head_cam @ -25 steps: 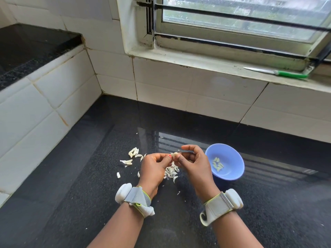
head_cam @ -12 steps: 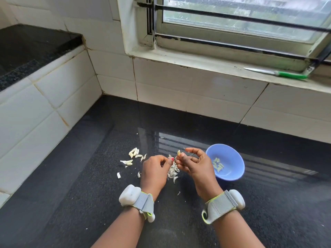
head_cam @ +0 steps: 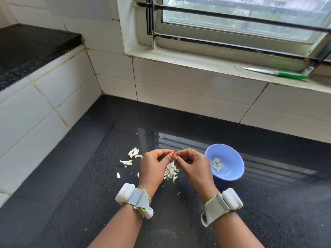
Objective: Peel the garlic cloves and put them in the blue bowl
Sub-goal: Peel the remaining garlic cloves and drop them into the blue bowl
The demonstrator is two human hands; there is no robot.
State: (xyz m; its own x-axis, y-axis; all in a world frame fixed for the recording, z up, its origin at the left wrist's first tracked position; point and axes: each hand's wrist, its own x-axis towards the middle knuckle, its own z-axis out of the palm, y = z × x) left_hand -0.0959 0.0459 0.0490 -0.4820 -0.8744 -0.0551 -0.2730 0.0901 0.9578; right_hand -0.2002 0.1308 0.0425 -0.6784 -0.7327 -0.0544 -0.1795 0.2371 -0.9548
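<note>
My left hand point(head_cam: 154, 165) and my right hand point(head_cam: 192, 162) meet fingertip to fingertip above the black counter, fingers curled, pinching a garlic clove that is almost wholly hidden between them. Under the hands lies a heap of white garlic skins point(head_cam: 171, 170). To their left, several unpeeled garlic cloves point(head_cam: 133, 153) lie scattered on the counter. The blue bowl point(head_cam: 231, 154) stands just right of my right hand and holds several peeled cloves point(head_cam: 217, 164).
The black granite counter point(head_cam: 89, 185) meets white tiled walls at the back and on the left. A green-handled knife point(head_cam: 279, 73) lies on the window sill at the far right. A raised black ledge point(head_cam: 26, 49) sits at the upper left.
The hands had drawn slightly apart with the clove showing at the right fingertips. Now they are back together, closed over it.
</note>
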